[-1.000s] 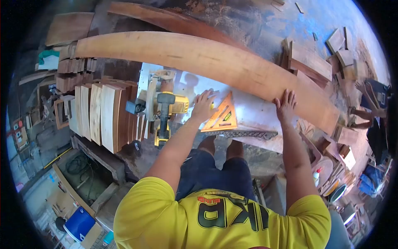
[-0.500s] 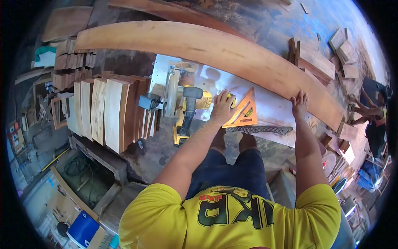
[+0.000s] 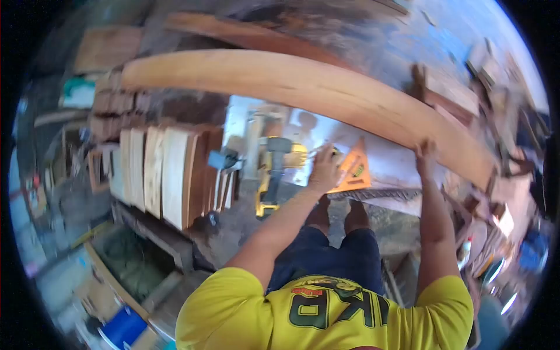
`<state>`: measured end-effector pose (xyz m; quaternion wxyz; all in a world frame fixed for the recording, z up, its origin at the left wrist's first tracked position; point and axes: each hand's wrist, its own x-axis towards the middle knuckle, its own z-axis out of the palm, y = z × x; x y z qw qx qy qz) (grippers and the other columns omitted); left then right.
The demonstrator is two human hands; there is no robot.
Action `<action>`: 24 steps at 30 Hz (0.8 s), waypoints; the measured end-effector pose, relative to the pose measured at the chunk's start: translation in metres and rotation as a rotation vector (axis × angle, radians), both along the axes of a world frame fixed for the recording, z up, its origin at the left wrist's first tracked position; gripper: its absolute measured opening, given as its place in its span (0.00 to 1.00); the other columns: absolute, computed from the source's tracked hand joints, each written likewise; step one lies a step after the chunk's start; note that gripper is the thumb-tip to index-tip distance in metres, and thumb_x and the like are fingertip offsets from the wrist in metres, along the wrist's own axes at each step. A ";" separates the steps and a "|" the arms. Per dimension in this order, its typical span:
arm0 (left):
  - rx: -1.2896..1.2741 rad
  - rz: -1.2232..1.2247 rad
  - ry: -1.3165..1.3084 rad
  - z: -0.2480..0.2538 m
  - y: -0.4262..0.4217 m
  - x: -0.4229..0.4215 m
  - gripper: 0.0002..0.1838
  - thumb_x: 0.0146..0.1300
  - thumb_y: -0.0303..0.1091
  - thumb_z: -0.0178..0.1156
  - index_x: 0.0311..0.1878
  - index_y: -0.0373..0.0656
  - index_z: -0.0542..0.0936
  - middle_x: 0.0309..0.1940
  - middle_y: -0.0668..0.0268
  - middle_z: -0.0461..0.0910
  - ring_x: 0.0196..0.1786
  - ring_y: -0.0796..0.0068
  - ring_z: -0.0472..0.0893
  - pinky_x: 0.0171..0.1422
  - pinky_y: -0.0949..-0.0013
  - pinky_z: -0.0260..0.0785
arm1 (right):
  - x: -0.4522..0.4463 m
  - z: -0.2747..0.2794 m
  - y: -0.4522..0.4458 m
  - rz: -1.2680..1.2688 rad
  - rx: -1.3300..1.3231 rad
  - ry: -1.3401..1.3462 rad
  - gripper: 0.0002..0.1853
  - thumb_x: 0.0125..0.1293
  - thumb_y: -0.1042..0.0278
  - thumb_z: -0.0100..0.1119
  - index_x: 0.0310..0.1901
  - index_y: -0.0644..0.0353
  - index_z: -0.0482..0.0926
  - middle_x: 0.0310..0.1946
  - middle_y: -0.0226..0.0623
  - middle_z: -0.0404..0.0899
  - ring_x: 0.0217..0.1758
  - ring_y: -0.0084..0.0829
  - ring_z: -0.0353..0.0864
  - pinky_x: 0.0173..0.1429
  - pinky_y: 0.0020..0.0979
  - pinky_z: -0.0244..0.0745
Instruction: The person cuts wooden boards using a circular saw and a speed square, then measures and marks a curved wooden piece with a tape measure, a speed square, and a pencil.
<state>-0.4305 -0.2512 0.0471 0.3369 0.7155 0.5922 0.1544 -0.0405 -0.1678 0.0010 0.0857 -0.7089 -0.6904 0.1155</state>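
A long wooden plank (image 3: pixel 280 73) lies across the far side of the metal-topped work surface (image 3: pixel 396 154). My right hand (image 3: pixel 426 156) grips its near edge towards the right end, fingers over the top face. My left hand (image 3: pixel 325 170) is bent around a small yellow-and-black tape measure (image 3: pixel 335 151), partly hidden by the fingers and blurred. Just right of that hand lies an orange speed square (image 3: pixel 354 170). On the left of the surface sits a yellow-and-black circular saw (image 3: pixel 273 169), touched by neither hand.
Stacked boards (image 3: pixel 169 175) stand at the left, beside a blue-grey block (image 3: pixel 223 159). Another plank (image 3: pixel 251 32) lies beyond the long one. Wood offcuts (image 3: pixel 449 93) are piled at the right. An open bin (image 3: pixel 131 256) with a coiled hose is at lower left.
The whole view has shifted slightly down and right and blurred. Both hands keep about the same places relative to the plank, the square and the saw.
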 end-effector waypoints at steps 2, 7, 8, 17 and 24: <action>0.019 0.013 -0.026 -0.009 -0.006 0.010 0.31 0.54 0.40 0.63 0.61 0.41 0.70 0.64 0.42 0.60 0.69 0.43 0.58 0.73 0.46 0.49 | -0.026 0.019 -0.011 -0.008 0.222 -0.021 0.20 0.58 0.56 0.63 0.43 0.61 0.70 0.34 0.43 0.67 0.41 0.46 0.68 0.49 0.46 0.65; 0.124 -0.045 0.008 -0.011 -0.001 0.028 0.30 0.54 0.37 0.64 0.61 0.41 0.70 0.66 0.44 0.60 0.69 0.43 0.60 0.72 0.45 0.52 | -0.024 0.003 -0.038 -0.231 0.041 -0.082 0.34 0.59 0.45 0.61 0.62 0.55 0.68 0.67 0.53 0.60 0.71 0.56 0.55 0.70 0.56 0.53; 0.125 -0.068 0.005 -0.014 0.001 0.035 0.30 0.54 0.37 0.64 0.61 0.41 0.70 0.66 0.44 0.60 0.69 0.43 0.60 0.72 0.45 0.52 | -0.017 0.002 -0.042 -0.255 0.041 -0.084 0.34 0.59 0.45 0.61 0.62 0.55 0.68 0.67 0.53 0.60 0.71 0.56 0.55 0.70 0.56 0.53; 0.169 0.081 0.132 0.029 -0.025 0.028 0.30 0.56 0.38 0.66 0.62 0.45 0.71 0.69 0.49 0.57 0.72 0.47 0.57 0.73 0.51 0.53 | 0.002 -0.009 0.001 -0.131 0.037 0.039 0.36 0.61 0.42 0.59 0.66 0.56 0.64 0.70 0.59 0.54 0.75 0.56 0.49 0.73 0.55 0.47; 0.365 0.240 0.269 0.087 0.000 -0.040 0.29 0.56 0.37 0.66 0.62 0.44 0.71 0.69 0.47 0.58 0.71 0.46 0.59 0.73 0.50 0.53 | -0.016 -0.027 0.053 0.018 0.071 -0.003 0.38 0.62 0.39 0.57 0.69 0.50 0.61 0.72 0.49 0.53 0.76 0.48 0.48 0.74 0.54 0.47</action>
